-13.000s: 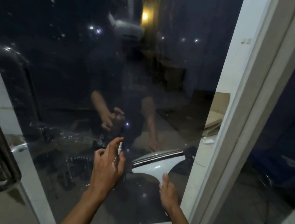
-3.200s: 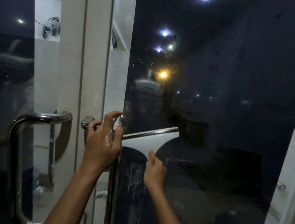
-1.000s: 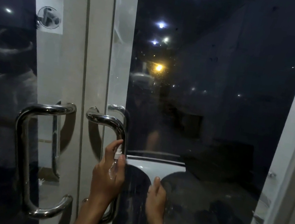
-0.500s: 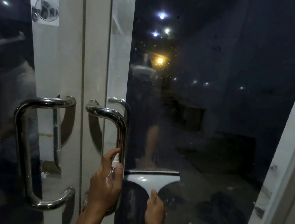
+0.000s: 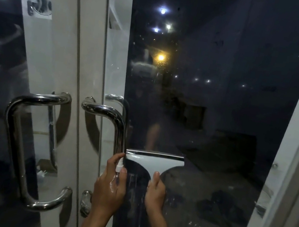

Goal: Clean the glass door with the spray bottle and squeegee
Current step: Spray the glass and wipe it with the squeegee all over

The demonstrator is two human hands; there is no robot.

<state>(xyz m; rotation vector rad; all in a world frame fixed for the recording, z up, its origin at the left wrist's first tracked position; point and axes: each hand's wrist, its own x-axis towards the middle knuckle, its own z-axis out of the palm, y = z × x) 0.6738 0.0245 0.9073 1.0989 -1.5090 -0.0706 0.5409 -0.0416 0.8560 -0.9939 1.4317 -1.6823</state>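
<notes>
Head view: the right hand grips the white squeegee, blade flat on the glass door. The left hand, just beside it, curls its fingers round a small spray bottle.

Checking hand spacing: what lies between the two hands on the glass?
Only wet, streaked glass door separates left hand from right hand, seen in the head view.

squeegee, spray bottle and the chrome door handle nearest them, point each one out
white squeegee with dark blade (image 5: pixel 153 160), head view, on its white head
small clear spray bottle (image 5: pixel 119 165), head view, on its white nozzle
curved chrome door handle (image 5: pixel 119 128), head view, on its upright bar
</notes>
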